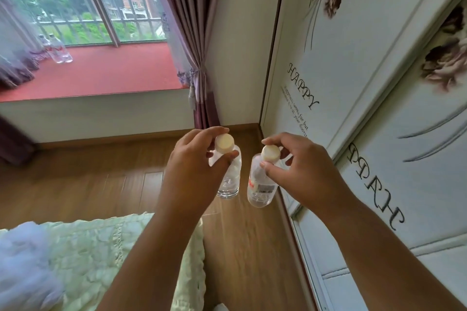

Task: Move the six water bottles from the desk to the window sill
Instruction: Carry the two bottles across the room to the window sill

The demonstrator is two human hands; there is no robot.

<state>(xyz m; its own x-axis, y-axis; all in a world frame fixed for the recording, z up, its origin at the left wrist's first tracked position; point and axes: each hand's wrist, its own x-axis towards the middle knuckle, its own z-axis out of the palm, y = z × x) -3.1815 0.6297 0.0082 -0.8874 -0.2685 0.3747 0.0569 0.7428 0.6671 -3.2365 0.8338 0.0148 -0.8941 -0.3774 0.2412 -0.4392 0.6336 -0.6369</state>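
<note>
Left water bottle (228,177) hangs over wood floor (75,184), left hand (194,164) pinching neck under cap. Right water bottle (261,184) just beside — right hand (300,169) pinching its neck likewise. Two water bottles (59,49) upright on red window sill (113,70), far left — near curtain (192,20).

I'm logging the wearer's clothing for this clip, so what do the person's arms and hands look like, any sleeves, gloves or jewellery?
Both forearms are bare up to the frame edge, with no sleeves in view. The left hand and right hand wear no gloves, and no rings, watch or bracelets show.
</note>
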